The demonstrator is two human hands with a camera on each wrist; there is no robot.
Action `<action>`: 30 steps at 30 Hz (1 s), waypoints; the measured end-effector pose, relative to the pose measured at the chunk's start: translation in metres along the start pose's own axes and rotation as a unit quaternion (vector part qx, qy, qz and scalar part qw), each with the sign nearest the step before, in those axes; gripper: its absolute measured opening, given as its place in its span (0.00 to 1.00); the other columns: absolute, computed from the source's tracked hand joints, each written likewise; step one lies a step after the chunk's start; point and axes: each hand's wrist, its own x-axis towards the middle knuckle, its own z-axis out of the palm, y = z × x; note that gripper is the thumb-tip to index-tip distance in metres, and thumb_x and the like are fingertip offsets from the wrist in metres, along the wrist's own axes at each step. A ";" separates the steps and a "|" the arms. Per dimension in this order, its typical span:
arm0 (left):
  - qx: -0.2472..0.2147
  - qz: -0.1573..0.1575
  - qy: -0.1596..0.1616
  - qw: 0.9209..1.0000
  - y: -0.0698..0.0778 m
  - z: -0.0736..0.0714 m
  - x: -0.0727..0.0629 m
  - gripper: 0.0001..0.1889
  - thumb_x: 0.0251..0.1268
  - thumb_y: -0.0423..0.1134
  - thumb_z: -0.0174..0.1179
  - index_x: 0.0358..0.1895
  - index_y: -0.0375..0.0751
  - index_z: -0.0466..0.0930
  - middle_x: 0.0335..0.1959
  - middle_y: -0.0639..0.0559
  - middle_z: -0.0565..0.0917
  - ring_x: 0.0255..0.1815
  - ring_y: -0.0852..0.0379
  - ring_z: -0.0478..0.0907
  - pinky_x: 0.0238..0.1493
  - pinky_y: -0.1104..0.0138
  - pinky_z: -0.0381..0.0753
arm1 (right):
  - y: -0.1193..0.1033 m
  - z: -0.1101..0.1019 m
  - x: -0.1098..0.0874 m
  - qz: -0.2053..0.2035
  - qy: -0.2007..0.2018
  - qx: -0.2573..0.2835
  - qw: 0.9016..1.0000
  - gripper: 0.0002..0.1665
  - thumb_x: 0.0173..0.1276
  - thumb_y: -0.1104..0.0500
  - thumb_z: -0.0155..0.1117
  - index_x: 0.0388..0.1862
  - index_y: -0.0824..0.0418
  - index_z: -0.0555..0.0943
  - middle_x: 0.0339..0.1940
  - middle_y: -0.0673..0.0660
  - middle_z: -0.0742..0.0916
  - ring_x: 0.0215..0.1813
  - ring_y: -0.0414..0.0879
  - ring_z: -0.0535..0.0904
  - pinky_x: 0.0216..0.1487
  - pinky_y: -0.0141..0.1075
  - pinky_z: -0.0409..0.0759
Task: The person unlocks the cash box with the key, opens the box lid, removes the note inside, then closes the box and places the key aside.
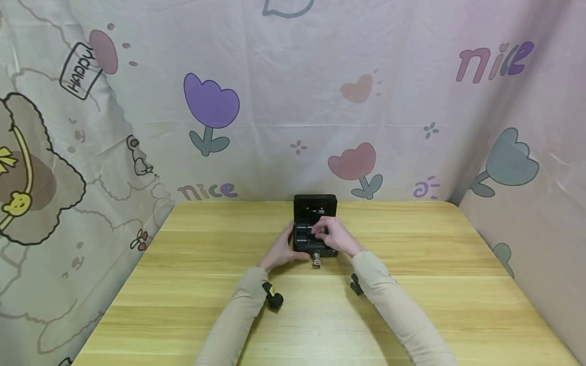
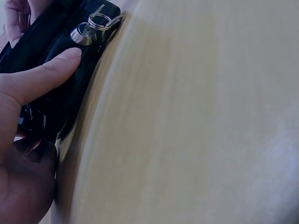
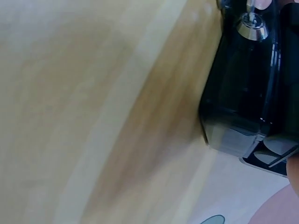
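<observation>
Black box (image 1: 304, 247) lies against the left grip (image 1: 281, 251).

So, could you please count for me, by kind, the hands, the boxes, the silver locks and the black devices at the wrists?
Hands: 2 (left hand, right hand)
Black box: 1
Silver lock: 1
Black wrist devices: 2
Total: 6

The box (image 3: 240, 79) looks smooth and glossy, its lock (image 3: 252, 29) shiny metal, the tabletop (image 1: 320, 320) wood-grained, the backdrop (image 1: 284, 76) creased cloth.
</observation>
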 end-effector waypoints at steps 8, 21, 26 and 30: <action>0.006 0.016 0.000 1.000 0.000 -0.001 0.000 0.60 0.41 0.35 0.82 0.80 0.40 0.52 0.79 0.39 0.62 0.81 0.40 0.55 0.83 0.44 0.51 | -0.006 -0.008 -0.004 -0.001 -0.002 0.000 1.000 0.09 0.61 0.74 0.68 0.37 0.64 0.88 0.35 0.55 0.87 0.37 0.41 0.77 0.41 0.30 0.78; 0.043 -0.031 -0.002 0.999 0.003 -0.003 -0.003 0.63 0.45 0.41 0.81 0.81 0.34 0.44 0.83 0.36 0.49 0.83 0.37 0.48 0.83 0.45 0.50 | -0.004 -0.033 -0.023 -0.013 0.012 0.000 1.000 0.09 0.61 0.74 0.67 0.36 0.62 0.88 0.34 0.56 0.86 0.37 0.41 0.77 0.42 0.31 0.79; 0.045 -0.032 -0.003 0.998 0.003 -0.003 -0.004 0.63 0.46 0.43 0.81 0.81 0.34 0.44 0.83 0.37 0.49 0.83 0.37 0.47 0.83 0.45 0.50 | 0.001 -0.043 -0.033 -0.003 0.023 0.000 1.000 0.10 0.61 0.73 0.67 0.37 0.62 0.88 0.33 0.56 0.86 0.38 0.42 0.76 0.42 0.31 0.79; 0.050 -0.030 -0.006 0.998 0.002 -0.003 -0.003 0.64 0.45 0.43 0.81 0.81 0.34 0.44 0.83 0.36 0.48 0.83 0.37 0.47 0.83 0.45 0.50 | 0.009 -0.051 -0.040 0.001 0.033 -0.005 0.999 0.10 0.60 0.73 0.68 0.37 0.62 0.88 0.33 0.57 0.86 0.38 0.42 0.76 0.42 0.31 0.79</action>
